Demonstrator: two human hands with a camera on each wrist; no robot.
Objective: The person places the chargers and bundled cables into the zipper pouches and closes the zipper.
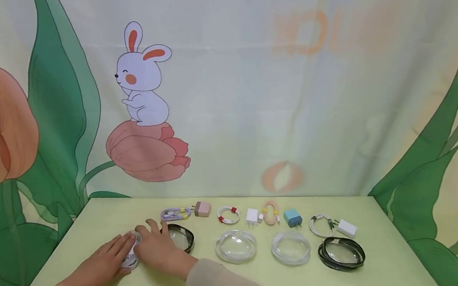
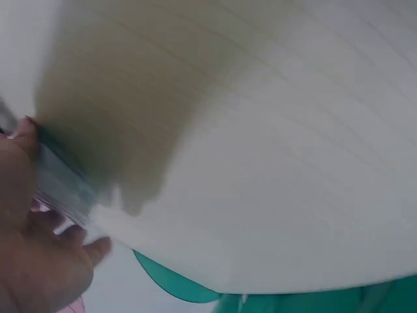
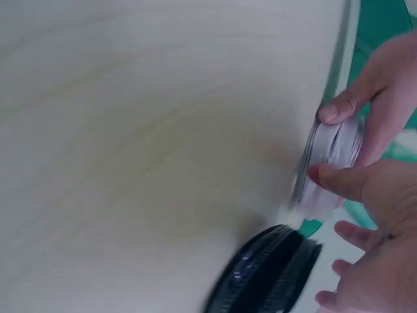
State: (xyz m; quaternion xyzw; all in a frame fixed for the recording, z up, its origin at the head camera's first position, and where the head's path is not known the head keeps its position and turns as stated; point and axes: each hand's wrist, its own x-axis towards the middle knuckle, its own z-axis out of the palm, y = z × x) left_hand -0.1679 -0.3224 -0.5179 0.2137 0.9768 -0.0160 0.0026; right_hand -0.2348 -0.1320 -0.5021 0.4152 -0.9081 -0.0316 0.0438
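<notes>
At the table's left, my left hand (image 1: 105, 258) grips a clear round pouch (image 1: 131, 256) with a whitish rim. Its thumb and fingers lie on either side of the pouch (image 2: 62, 182) in the left wrist view. My right hand (image 1: 157, 246) meets the pouch's right side. In the right wrist view the right thumb presses the rim of the pouch (image 3: 332, 147), the index finger is hidden behind it, and the other fingers are spread. Just beyond the right hand lies a black-rimmed clear pouch (image 1: 190, 236), partly covered by that hand.
To the right lie two white-rimmed pouches (image 1: 235, 259) and another black-rimmed pouch (image 1: 341, 267). Behind them runs a row of coiled cables, among them a purple cable (image 1: 175, 214), and plug chargers, including a pink charger (image 1: 202, 209) and a blue charger (image 1: 293, 218). A printed curtain (image 1: 232, 95) hangs behind the table.
</notes>
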